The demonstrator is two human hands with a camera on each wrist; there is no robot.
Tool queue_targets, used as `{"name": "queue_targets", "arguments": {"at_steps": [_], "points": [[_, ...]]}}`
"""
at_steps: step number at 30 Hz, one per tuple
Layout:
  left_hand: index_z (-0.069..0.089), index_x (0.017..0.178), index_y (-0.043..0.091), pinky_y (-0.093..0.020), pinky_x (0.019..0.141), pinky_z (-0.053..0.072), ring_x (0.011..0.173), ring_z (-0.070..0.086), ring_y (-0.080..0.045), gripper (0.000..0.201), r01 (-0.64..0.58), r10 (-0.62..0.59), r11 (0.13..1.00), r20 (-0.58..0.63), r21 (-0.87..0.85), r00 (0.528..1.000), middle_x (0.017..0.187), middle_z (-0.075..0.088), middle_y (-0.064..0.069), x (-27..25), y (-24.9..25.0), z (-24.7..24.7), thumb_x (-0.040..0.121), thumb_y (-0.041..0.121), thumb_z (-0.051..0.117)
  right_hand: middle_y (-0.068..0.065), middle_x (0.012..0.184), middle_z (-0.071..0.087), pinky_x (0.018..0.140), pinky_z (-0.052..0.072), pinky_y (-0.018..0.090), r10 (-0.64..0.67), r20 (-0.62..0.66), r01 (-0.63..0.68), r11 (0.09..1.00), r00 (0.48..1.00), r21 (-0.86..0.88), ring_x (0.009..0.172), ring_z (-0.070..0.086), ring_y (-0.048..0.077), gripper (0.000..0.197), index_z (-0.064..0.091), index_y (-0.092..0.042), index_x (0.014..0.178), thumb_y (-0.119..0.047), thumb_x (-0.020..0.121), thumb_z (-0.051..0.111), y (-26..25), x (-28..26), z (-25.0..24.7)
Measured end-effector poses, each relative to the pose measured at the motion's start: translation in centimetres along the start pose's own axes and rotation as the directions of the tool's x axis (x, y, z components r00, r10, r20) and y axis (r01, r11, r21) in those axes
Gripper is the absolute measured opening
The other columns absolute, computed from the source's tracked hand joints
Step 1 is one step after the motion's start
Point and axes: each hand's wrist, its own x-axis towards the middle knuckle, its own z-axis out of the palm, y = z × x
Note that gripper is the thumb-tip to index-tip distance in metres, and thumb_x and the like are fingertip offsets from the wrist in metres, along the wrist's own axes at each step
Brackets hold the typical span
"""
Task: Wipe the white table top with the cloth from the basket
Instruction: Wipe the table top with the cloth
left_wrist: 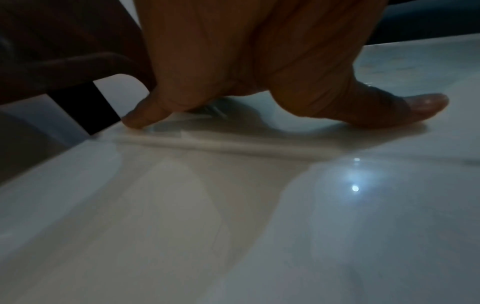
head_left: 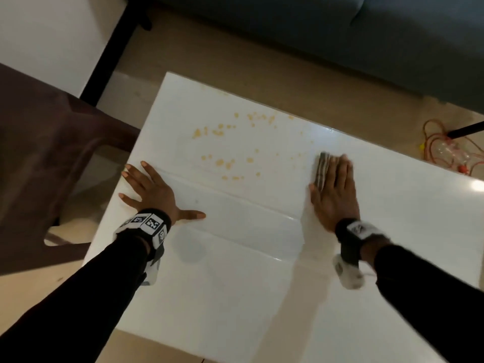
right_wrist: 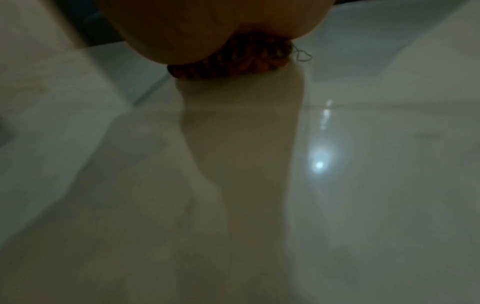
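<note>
The white table top fills the middle of the head view, with several orange-yellow spots scattered over its far half. My right hand lies flat with straight fingers on a folded striped cloth, pressing it onto the table to the right of the spots. In the right wrist view the cloth shows crumpled under the palm. My left hand rests flat near the table's left edge, fingers spread. Its thumb and a fingertip touch the glossy surface.
A dark brown chair stands just left of the table. A grey-blue sofa lies beyond the far edge. Orange cords and a clear plastic bottle lie on the floor at the right. No basket is in view.
</note>
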Motion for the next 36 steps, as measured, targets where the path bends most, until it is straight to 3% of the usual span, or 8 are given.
{"name": "queue_targets", "arguments": {"at_steps": [4, 6, 11, 16, 22, 26, 32, 36], "points": [[-0.038, 0.149, 0.003, -0.076, 0.115, 0.002, 0.148, -0.032, -0.044, 0.196, -0.002, 0.003, 1.000, 0.032, -0.026, 0.999, 0.157, -0.036, -0.031, -0.2, 0.1, 0.0, 0.017, 0.086, 0.080, 0.034, 0.171, 0.004, 0.131, 0.006, 0.055, 0.219, 0.029, -0.221, 0.968, 0.975, 0.121, 0.160, 0.003, 0.049, 0.087, 0.006, 0.007, 0.163, -0.057, 0.105, 0.020, 0.4, 8.8, -3.3], [-0.040, 0.148, 0.004, -0.077, 0.114, -0.002, 0.146, -0.036, -0.044, 0.195, 0.000, 0.001, 0.999, 0.041, -0.034, 0.999, 0.155, -0.039, -0.031, -0.1, 0.0, -0.1, 0.019, 0.083, 0.083, 0.033, 0.171, 0.001, 0.132, 0.005, 0.054, 0.229, 0.006, -0.228, 0.965, 0.973, 0.129, 0.160, 0.002, 0.048, 0.084, 0.004, 0.007, 0.163, -0.053, 0.107, 0.025, -0.3, 9.1, -3.2], [-0.042, 0.146, 0.005, -0.076, 0.114, -0.005, 0.145, -0.038, -0.044, 0.196, 0.025, -0.022, 0.998, 0.065, -0.050, 0.998, 0.153, -0.043, -0.030, -0.4, 0.3, -0.7, 0.020, 0.081, 0.087, 0.036, 0.170, 0.002, 0.131, 0.007, 0.058, 0.005, -0.009, -0.004, 0.998, 1.000, 0.066, 0.160, 0.000, 0.051, 0.078, 0.003, 0.009, 0.163, -0.045, 0.109, 0.022, -3.2, -3.8, 1.6], [-0.043, 0.146, 0.005, -0.077, 0.115, -0.002, 0.145, -0.038, -0.044, 0.197, 0.045, -0.042, 0.999, 0.095, -0.029, 0.995, 0.152, -0.044, -0.030, -0.2, 1.0, -1.0, 0.018, 0.080, 0.087, 0.023, 0.174, -0.014, 0.133, -0.002, 0.046, 0.062, 0.034, -0.066, 0.988, 0.998, 0.141, 0.162, -0.015, 0.038, 0.081, -0.004, 0.001, 0.165, -0.050, 0.108, 0.023, -4.9, -9.4, 1.9], [-0.046, 0.144, 0.006, -0.076, 0.115, -0.005, 0.144, -0.040, -0.045, 0.198, 0.037, -0.034, 0.999, 0.106, -0.022, 0.994, 0.151, -0.047, -0.029, 0.2, 0.7, -0.6, 0.016, 0.079, 0.087, 0.037, 0.169, 0.007, 0.132, 0.004, 0.054, 0.072, -0.035, -0.071, 0.997, 0.997, 0.042, 0.160, 0.004, 0.050, 0.085, 0.008, 0.010, 0.162, -0.053, 0.105, 0.010, -2.4, 4.9, 0.3], [-0.045, 0.144, 0.006, -0.076, 0.114, -0.005, 0.143, -0.040, -0.045, 0.198, 0.019, -0.016, 1.000, 0.094, -0.022, 0.995, 0.151, -0.047, -0.028, 0.4, 0.4, -0.2, 0.013, 0.079, 0.085, 0.034, 0.170, 0.007, 0.132, 0.004, 0.053, 0.118, -0.034, -0.116, 0.991, 0.992, 0.064, 0.160, 0.005, 0.048, 0.086, 0.008, 0.007, 0.163, -0.056, 0.104, 0.010, -1.4, 11.3, -1.6], [-0.044, 0.145, 0.006, -0.077, 0.115, -0.004, 0.144, -0.040, -0.045, 0.199, 0.021, -0.019, 1.000, 0.092, -0.020, 0.996, 0.151, -0.046, -0.030, 0.5, 0.5, -0.4, 0.012, 0.080, 0.084, 0.039, 0.168, 0.001, 0.131, 0.004, 0.058, -0.002, 0.010, 0.002, 0.999, 1.000, 0.036, 0.159, -0.001, 0.053, 0.077, 0.003, 0.011, 0.162, -0.044, 0.108, 0.014, -5.7, -2.0, 0.9], [-0.043, 0.146, 0.004, -0.077, 0.114, -0.001, 0.145, -0.038, -0.045, 0.200, 0.024, -0.023, 1.000, 0.087, -0.011, 0.996, 0.152, -0.043, -0.031, 0.7, 0.7, -0.5, 0.011, 0.079, 0.086, 0.024, 0.172, -0.018, 0.133, -0.005, 0.047, -0.066, 0.091, 0.056, 0.992, 0.994, 0.112, 0.161, -0.019, 0.040, 0.078, -0.006, -0.001, 0.165, -0.048, 0.108, 0.019, -8.0, -8.2, 1.0]]}}
